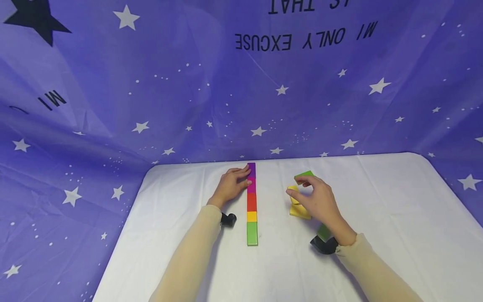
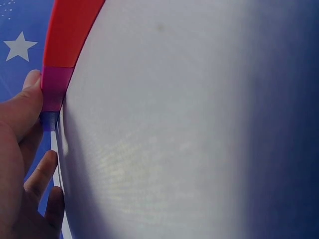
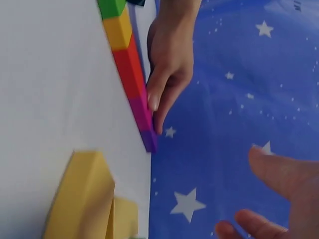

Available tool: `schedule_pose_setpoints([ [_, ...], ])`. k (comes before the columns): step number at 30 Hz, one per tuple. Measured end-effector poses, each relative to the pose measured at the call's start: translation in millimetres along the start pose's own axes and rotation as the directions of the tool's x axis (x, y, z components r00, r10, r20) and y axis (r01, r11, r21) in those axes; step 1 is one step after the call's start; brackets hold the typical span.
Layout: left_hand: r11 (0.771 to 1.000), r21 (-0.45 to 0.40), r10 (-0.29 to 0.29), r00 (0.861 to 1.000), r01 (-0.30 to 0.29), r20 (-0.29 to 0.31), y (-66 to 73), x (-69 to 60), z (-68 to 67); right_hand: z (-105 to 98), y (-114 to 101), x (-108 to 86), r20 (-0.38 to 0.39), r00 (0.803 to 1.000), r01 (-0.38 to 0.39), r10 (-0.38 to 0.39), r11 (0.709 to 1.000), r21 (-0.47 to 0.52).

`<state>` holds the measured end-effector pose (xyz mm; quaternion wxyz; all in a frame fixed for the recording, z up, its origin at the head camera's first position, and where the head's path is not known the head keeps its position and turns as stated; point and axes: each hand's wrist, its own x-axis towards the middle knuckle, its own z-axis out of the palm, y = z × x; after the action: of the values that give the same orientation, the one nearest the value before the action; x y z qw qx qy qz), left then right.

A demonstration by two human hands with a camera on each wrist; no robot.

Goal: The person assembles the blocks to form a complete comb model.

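A straight row of coloured blocks lies on the white table: a purple block (image 1: 251, 167) at the far end, then a magenta block (image 1: 252, 186), a red block (image 1: 251, 202), an orange block (image 1: 251, 216) and a green block (image 1: 252, 233) nearest. My left hand (image 1: 230, 184) rests against the row's left side, thumb touching the magenta block and fingertips at the purple one. My right hand (image 1: 320, 199), thumb and fingers apart around nothing, hovers over two yellow blocks (image 1: 300, 211). Another green block (image 1: 307, 173) lies just past its fingertips, partly hidden.
One more green block (image 1: 323, 232) shows beneath the right wrist, beside a black wrist device (image 1: 323, 245). A similar black device (image 1: 228, 220) is on the left wrist. A purple-blue cloth (image 1: 211, 84) with stars and lettering hangs behind the table (image 1: 400, 201).
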<state>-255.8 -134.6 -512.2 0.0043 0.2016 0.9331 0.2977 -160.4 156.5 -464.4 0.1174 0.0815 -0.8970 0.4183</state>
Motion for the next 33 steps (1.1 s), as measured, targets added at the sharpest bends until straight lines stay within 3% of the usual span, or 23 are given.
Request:
schedule_pose_setpoints([
  [13,1.000,-0.007,-0.004,1.000,0.004,-0.004,0.2,-1.3,0.3,-8,24,22.0,-0.029,0.998,-0.055,0.056,0.998,0.011],
  [23,1.000,-0.011,0.007,1.000,-0.007,-0.006,0.4,-0.6,-1.1,-13,36,32.3,0.008,0.989,-0.145,0.146,0.989,-0.033],
  [33,1.000,-0.018,0.013,1.000,-0.013,-0.005,-0.6,-0.8,-0.9,-13,48,45.9,0.046,0.983,-0.176,0.180,0.981,-0.074],
])
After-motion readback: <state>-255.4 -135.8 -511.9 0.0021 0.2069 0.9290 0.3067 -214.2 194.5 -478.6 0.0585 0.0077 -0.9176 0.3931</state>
